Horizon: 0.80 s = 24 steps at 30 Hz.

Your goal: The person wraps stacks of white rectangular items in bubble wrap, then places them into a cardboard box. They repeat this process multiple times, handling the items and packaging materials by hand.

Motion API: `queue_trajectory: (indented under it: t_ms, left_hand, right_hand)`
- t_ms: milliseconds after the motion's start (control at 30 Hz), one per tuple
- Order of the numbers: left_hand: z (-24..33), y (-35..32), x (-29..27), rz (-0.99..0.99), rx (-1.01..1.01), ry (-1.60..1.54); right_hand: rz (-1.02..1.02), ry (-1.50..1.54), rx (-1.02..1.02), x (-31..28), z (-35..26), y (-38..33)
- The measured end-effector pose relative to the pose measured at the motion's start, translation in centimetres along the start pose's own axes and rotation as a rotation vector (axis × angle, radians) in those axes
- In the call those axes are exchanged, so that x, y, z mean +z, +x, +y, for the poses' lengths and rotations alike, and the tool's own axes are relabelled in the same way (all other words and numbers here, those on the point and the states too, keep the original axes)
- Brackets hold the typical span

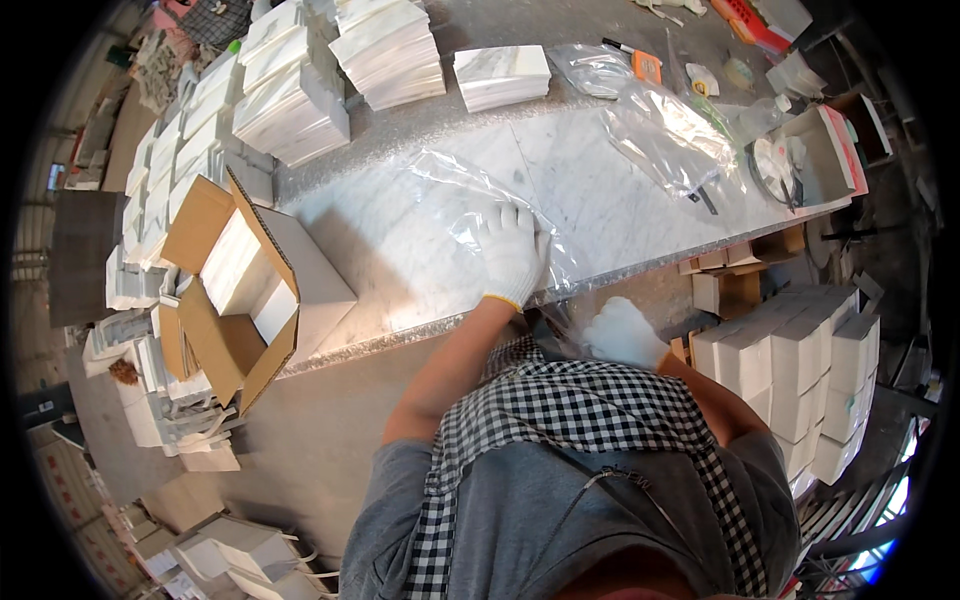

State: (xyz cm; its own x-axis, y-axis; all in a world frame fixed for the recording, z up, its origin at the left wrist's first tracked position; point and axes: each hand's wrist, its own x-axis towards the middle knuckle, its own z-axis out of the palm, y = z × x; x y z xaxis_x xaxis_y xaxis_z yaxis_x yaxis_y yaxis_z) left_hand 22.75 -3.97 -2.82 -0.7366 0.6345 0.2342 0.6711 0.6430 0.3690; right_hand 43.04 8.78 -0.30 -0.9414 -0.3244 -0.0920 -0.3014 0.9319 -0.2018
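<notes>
On the left end of the marble slab [375, 260] sits a cardboard box [322, 285], its brown flaps standing open, with white tiles [232, 262] packed inside. At the far right end an open carton [826, 155], white within and reddish along its outer side, lies beside some small tools I can't make out; clear plastic bags [660, 140] spread just to its left. Right of the person, below the slab, white boxes [790, 360] are piled in rows, their contents hidden from me. The clear plastic film [450, 178] being handled lies mid-slab and reaches the near edge. The gloved left hand [512, 245] rests on it, palm down and fingers extended, gripping nothing that I can see. The gloved right hand [625, 332] is lower, just on the near side of that edge, with clear plastic beside it; whether it grasps any, I cannot tell. A stretch of bare marble separates the cardboard box from the left hand, and another runs rightward to the bags. Along the far edge, tile stacks [390, 60] stand on grey ground, leaving the slab's middle unblocked.
</notes>
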Motion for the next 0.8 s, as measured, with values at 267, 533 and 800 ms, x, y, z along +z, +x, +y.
queue_trajectory:
  t_ms: [267,533,800]
  left_hand:
    - [0.2,-1.7,-0.4,-0.004,0.140,0.043]
    - [0.4,-1.2,-0.5,-0.066,0.139,0.033]
    - [0.2,-0.7,-1.0,-0.183,0.135,0.015]
  right_hand:
    - [-0.287,0.131,0.336,10.7,0.2,4.5]
    - [-0.780,0.304,0.299,3.4,5.4,3.6]
    - [0.038,0.601,0.438,-7.2,11.0,13.6]
